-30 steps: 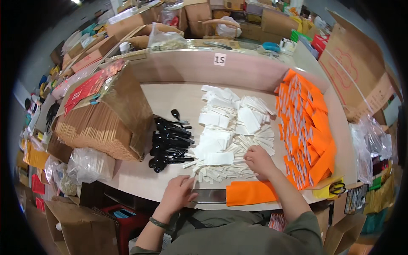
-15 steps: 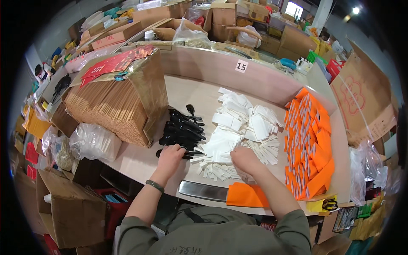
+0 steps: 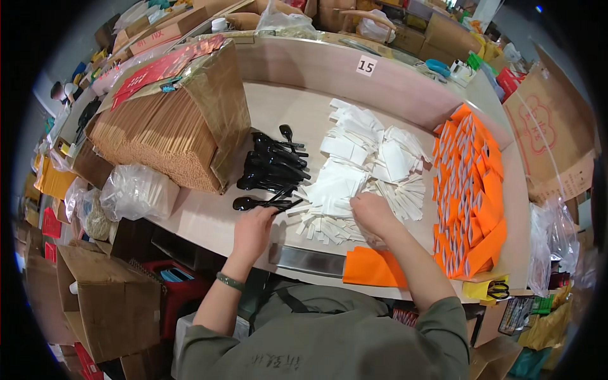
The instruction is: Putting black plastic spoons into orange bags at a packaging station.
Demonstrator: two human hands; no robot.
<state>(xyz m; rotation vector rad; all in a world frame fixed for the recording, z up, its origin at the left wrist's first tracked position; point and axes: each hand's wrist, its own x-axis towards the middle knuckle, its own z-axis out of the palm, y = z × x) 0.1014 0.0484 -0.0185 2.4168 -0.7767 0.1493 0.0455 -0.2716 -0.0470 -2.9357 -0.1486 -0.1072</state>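
Observation:
Black plastic spoons (image 3: 273, 171) lie in a heap left of the table's middle. At the heap's near end my left hand (image 3: 253, 227) is closed, its fingertips pinching a spoon handle. My right hand (image 3: 375, 214) rests with curled fingers at the near edge of a pile of flat white paper pieces (image 3: 339, 193); whatever its fingers hold is hidden. Narrow white strips (image 3: 332, 229) are scattered between the hands. Just nearer than my right hand, a flat orange piece (image 3: 373, 267) lies at the table's front edge, partly under my right forearm.
A carton packed with thin wooden sticks (image 3: 171, 136) stands at left, red printed sheets (image 3: 161, 71) on top. Overlapping orange folded pieces (image 3: 468, 202) fill the right side. A metal strip (image 3: 307, 259) runs along the front edge. Scissors (image 3: 499, 289) sit in a yellow holder. A raised board (image 3: 304, 63) borders the back.
My view has tilted, so the table sits higher in the picture. My left hand has drawn back slightly from the spoon heap, uncovering spoon bowls. My right hand stays by the white pile.

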